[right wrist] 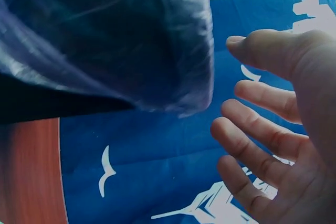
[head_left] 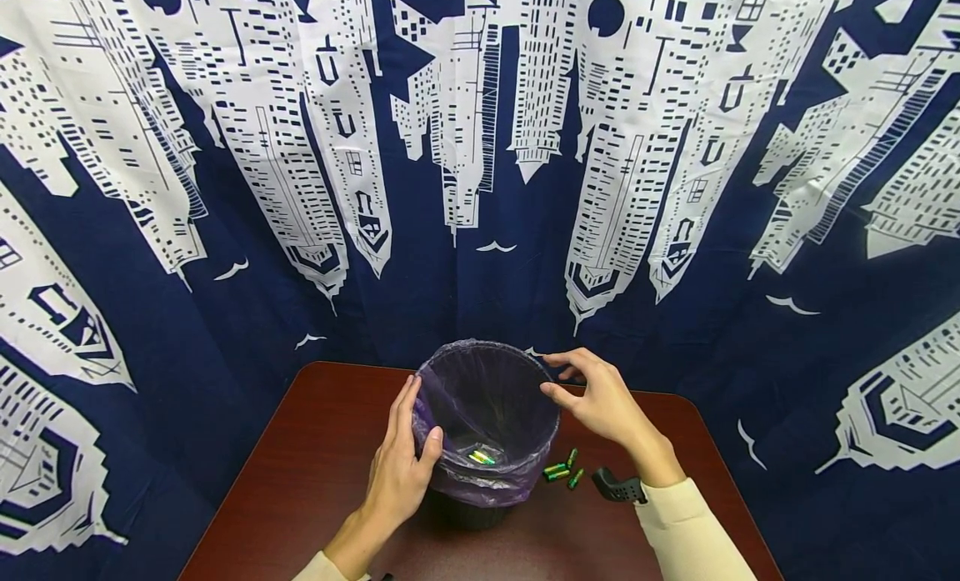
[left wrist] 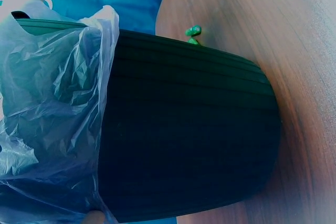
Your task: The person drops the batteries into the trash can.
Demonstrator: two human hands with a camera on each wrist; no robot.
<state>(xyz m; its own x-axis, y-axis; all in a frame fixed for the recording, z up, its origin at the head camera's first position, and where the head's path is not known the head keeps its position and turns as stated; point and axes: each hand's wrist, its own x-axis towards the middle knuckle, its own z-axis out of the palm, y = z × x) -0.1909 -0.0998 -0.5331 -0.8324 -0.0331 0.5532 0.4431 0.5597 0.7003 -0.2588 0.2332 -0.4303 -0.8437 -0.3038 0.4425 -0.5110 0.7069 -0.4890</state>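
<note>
A dark ribbed trash bin (left wrist: 189, 124) stands upright on the table, lined with a translucent purple bag (head_left: 491, 488) folded over its rim. My left hand (head_left: 400, 474) lies against the bin's left side, fingers extended along the bag and thumb near the front rim. Just off the right rim hovers my right hand (head_left: 606, 399), its fingers loosely bent; the right wrist view shows a gap between this hand (right wrist: 273, 114) and the bag (right wrist: 173, 40). Small green-and-gold batteries (head_left: 482, 458) lie at the bottom inside the bag. Several similar batteries (head_left: 556, 472) rest on the table right of the bin.
The reddish-brown wooden table (head_left: 300, 464) has rounded far corners. Behind it hangs a dark blue curtain (head_left: 420, 306) with white city buildings and birds. A black strap device (head_left: 618, 487) is on the right wrist.
</note>
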